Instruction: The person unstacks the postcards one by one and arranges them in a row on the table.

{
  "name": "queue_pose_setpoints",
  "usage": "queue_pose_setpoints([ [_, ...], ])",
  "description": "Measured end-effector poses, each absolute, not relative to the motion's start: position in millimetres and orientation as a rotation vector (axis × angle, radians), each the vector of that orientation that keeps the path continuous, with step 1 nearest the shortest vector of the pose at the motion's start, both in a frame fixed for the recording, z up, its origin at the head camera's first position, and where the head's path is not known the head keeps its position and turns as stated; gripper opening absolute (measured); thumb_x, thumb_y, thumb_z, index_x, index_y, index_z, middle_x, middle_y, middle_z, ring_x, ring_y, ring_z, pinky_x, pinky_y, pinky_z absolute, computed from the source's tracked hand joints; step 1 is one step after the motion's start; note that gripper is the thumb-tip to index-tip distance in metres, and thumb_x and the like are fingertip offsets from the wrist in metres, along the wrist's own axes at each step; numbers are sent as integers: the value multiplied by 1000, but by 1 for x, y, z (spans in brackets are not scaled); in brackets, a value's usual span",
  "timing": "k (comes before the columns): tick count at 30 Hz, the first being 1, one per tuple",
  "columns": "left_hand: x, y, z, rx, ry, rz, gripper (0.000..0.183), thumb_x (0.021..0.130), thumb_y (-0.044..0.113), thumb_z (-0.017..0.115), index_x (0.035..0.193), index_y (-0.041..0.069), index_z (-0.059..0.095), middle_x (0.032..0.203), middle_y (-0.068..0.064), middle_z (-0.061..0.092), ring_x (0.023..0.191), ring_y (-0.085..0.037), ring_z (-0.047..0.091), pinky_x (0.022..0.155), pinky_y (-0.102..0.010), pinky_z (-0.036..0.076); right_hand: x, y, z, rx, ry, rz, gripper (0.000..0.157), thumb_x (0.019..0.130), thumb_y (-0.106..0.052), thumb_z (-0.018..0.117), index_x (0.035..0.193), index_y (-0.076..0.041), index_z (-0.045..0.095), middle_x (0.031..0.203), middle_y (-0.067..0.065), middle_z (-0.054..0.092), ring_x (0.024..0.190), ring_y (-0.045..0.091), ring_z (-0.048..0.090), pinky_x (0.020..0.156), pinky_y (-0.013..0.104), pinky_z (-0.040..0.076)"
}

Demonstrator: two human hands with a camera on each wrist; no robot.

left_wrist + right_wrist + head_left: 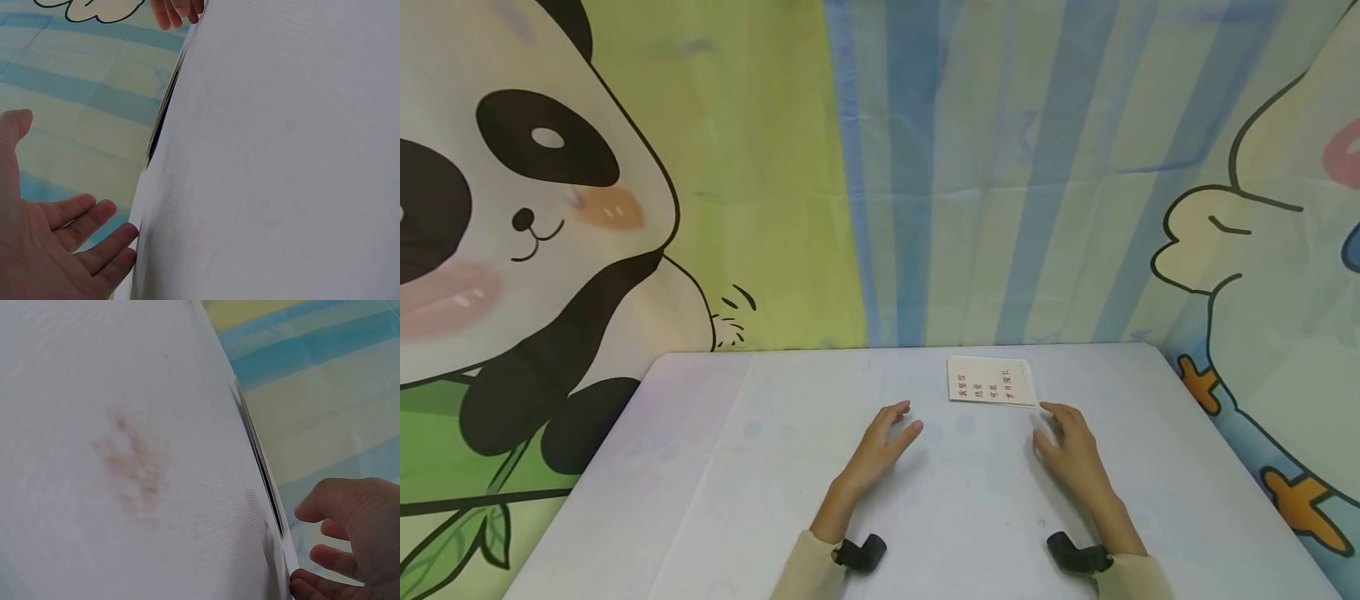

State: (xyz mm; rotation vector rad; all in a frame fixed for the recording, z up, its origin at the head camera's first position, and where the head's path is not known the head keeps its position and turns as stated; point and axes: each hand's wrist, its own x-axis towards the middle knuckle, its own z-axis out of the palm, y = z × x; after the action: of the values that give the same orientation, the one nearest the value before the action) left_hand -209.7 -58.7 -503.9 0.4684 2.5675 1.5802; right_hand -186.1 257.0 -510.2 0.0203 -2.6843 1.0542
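Left hand (878, 450): angled forward-right, fingers loosely spread, empty.
Right hand (1077, 457): angled forward-left, loosely curved, empty.
Card stack (991, 381): long axis left-right, print tops leftward.

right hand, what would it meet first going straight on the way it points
The right hand would probably first meet the printed white card, at its near right corner; depth is unclear.

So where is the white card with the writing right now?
In the head view, the white card lies right of centre near the far edge of the table, its near right corner beside the right hand.
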Motion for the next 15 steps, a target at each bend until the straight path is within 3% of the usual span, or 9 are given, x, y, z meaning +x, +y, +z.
queue_pose_setpoints([
  [6, -214, -54, -507, 437, 2605, 1568, 67, 96, 55, 51, 143, 8, 45, 141, -9, 49, 132, -26, 45, 109, -48, 35, -191, 257, -511, -4, -2610, 1087, 45, 88, -1, 63, 130, 7, 51, 127, 30, 47, 110, 44, 52, 92, 57, 44],
  [11, -217, -49, -509, 428, 2621, 1577, 65, 95, 52, 54, 142, 8, 48, 139, -9, 50, 130, -26, 46, 108, -48, 36, -193, 255, -509, -53, -2551, 1099, 42, 84, 2, 65, 125, 8, 56, 114, 28, 55, 94, 36, 57, 80, 42, 48],
  [15, -220, -44, -511, 418, 2630, 1589, 62, 94, 48, 59, 140, 7, 49, 137, -10, 52, 129, -27, 47, 108, -47, 36, -195, 254, -510, -82, -2549, 1137, 42, 85, 0, 67, 125, 7, 57, 114, 26, 55, 93, 34, 59, 79, 34, 49],
])
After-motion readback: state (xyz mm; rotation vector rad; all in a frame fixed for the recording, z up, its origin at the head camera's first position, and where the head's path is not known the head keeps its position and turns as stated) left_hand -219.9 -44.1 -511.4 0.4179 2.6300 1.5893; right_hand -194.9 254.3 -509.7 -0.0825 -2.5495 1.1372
